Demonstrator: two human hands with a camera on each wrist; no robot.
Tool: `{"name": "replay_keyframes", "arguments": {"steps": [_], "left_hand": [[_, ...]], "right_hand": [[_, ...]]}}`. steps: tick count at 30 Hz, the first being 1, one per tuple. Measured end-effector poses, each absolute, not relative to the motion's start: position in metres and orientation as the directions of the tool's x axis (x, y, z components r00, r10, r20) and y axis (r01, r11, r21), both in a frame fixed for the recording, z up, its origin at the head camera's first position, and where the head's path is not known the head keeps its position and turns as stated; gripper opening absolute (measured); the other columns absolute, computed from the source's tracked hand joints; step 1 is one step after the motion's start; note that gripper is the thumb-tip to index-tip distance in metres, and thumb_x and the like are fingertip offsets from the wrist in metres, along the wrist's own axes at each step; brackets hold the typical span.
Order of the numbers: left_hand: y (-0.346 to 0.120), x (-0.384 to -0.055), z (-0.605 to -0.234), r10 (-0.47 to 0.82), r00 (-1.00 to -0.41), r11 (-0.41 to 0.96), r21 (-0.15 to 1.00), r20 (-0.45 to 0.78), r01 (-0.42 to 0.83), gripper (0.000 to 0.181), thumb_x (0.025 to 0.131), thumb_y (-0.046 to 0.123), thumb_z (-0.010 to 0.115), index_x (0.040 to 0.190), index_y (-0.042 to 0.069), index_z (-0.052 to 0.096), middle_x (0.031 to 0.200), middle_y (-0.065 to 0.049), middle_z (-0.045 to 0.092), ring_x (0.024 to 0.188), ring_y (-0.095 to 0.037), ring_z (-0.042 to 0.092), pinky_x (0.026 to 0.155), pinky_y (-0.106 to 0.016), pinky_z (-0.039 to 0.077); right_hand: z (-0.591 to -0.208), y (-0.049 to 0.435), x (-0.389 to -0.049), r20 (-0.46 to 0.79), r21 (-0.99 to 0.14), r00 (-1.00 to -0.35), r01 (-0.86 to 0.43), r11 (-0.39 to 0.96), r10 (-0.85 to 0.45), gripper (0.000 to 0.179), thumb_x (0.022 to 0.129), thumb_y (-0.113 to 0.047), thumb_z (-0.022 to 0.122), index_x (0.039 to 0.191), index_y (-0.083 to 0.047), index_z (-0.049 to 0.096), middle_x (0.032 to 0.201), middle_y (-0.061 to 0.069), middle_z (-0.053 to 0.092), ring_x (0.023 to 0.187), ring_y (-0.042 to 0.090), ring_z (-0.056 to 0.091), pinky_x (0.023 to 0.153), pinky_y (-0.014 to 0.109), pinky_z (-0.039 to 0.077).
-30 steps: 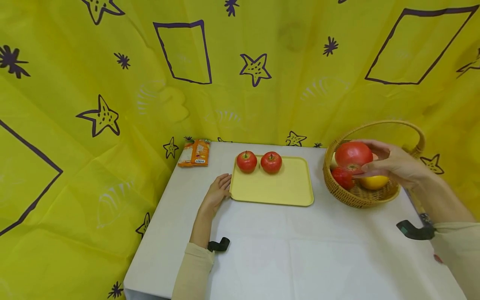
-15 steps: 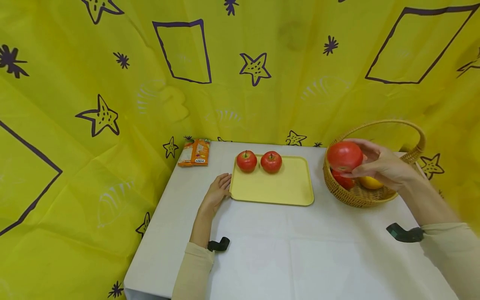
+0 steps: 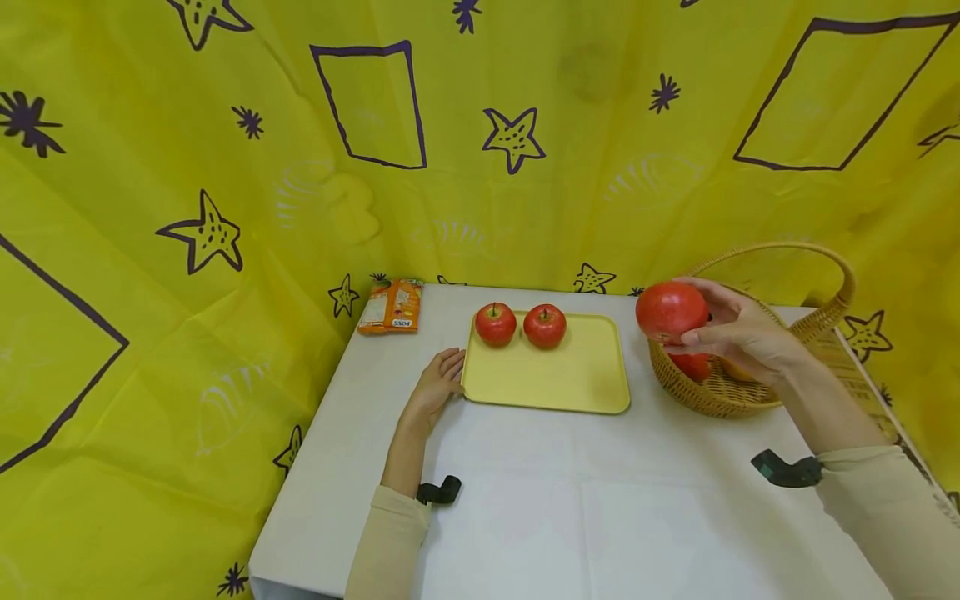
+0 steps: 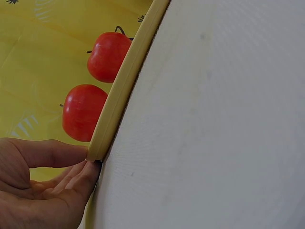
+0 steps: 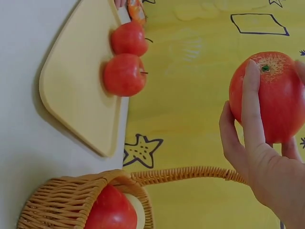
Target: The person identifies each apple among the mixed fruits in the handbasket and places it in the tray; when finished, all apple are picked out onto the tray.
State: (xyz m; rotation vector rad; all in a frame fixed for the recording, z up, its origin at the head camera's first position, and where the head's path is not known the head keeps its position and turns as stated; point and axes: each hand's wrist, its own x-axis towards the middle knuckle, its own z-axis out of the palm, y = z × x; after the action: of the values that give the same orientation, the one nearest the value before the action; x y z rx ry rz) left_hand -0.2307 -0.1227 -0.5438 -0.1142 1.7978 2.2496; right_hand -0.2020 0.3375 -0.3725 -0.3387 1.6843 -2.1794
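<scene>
1. nearest us, two pale sleeves (image 3: 390, 529) reach in over the white table (image 3: 510, 508).
2. we see the left hand (image 3: 433, 386) pinching the yellow tray (image 3: 555, 379) by its near left corner; the left wrist view shows the thumb on the rim and fingers beneath, which the head view hides.
3. we find the tray flat, its long axis running left to right, roughly along the table's far edge.
4. the right hand (image 3: 742, 333) grasps a large red fruit (image 3: 670, 310) between thumb and fingers; we see it raised, right of the tray's far right corner and in front of the basket's left rim.
5. that fruit is nearly round, so we read no clear long axis; in the right wrist view a tan scar with a green dot faces the camera, while from the head we catch only a pale patch low on its near side.
6. toward the table's far right corner stands the wicker basket (image 3: 705, 402); the right wrist view shows us a pale round thing (image 5: 138, 210) beside another red piece (image 5: 110, 210) inside.
7. two red apples (image 3: 545, 327) sit by the tray's far left corner, stems up.
8. at the table's far left corner we see an orange packet (image 3: 392, 308), before a yellow curtain (image 3: 450, 200).
</scene>
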Motion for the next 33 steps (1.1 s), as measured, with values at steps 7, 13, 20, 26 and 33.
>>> {"name": "replay_keyframes", "arguments": {"steps": [7,13,20,26,33], "left_hand": [[-0.123,-0.23,-0.544,0.163,-0.963,-0.181,0.953,-0.214,-0.243,0.089,0.078,-0.033,0.047,0.159,-0.002,0.028,0.165,-0.02,0.034,0.156,-0.031,0.029,0.126,-0.039,0.03],[-0.123,-0.229,-0.543,0.166,-0.963,-0.174,0.954,-0.214,-0.242,0.088,0.078,-0.032,0.047,0.159,-0.002,0.028,0.166,-0.02,0.033,0.156,-0.03,0.029,0.126,-0.039,0.03],[-0.124,-0.229,-0.542,0.167,-0.964,-0.17,0.957,-0.209,-0.237,0.088,0.079,-0.032,0.046,0.159,-0.002,0.028,0.166,-0.021,0.033,0.156,-0.031,0.028,0.126,-0.04,0.029],[-0.123,-0.229,-0.542,0.165,-0.962,-0.166,0.956,-0.216,-0.243,0.088,0.079,-0.032,0.047,0.159,-0.002,0.028,0.166,-0.02,0.034,0.156,-0.03,0.029,0.126,-0.039,0.03],[-0.123,-0.229,-0.543,0.164,-0.964,-0.174,0.956,-0.208,-0.236,0.089,0.078,-0.033,0.046,0.159,-0.002,0.028,0.165,-0.02,0.034,0.156,-0.03,0.03,0.126,-0.039,0.031]], "right_hand": [[-0.37,0.334,-0.202,0.003,-0.931,-0.9,0.156,-0.33,-0.436,0.036,0.109,-0.009,0.044,0.139,-0.016,0.064,0.142,0.0,0.057,0.119,0.023,0.066,0.088,0.053,0.063],[-0.367,0.329,-0.2,-0.037,-0.904,-0.929,0.188,-0.384,-0.368,0.037,0.107,-0.002,0.048,0.135,-0.014,0.069,0.141,-0.001,0.055,0.115,0.023,0.068,0.09,0.049,0.063],[-0.367,0.317,-0.199,-0.04,-0.945,-0.966,0.12,-0.305,-0.255,0.041,0.102,0.004,0.057,0.135,-0.015,0.07,0.143,0.0,0.05,0.12,0.02,0.06,0.09,0.036,0.063],[-0.367,0.309,-0.201,-0.052,-0.958,-0.978,0.106,-0.266,-0.204,0.042,0.097,0.008,0.062,0.132,-0.016,0.058,0.128,0.004,0.061,0.114,0.019,0.065,0.088,0.036,0.064],[-0.369,0.3,-0.206,-0.06,-0.971,-0.965,0.115,-0.208,-0.254,0.061,0.094,0.01,0.064,0.147,-0.015,0.049,0.136,-0.001,0.06,0.116,0.017,0.064,0.09,0.031,0.063]]}}
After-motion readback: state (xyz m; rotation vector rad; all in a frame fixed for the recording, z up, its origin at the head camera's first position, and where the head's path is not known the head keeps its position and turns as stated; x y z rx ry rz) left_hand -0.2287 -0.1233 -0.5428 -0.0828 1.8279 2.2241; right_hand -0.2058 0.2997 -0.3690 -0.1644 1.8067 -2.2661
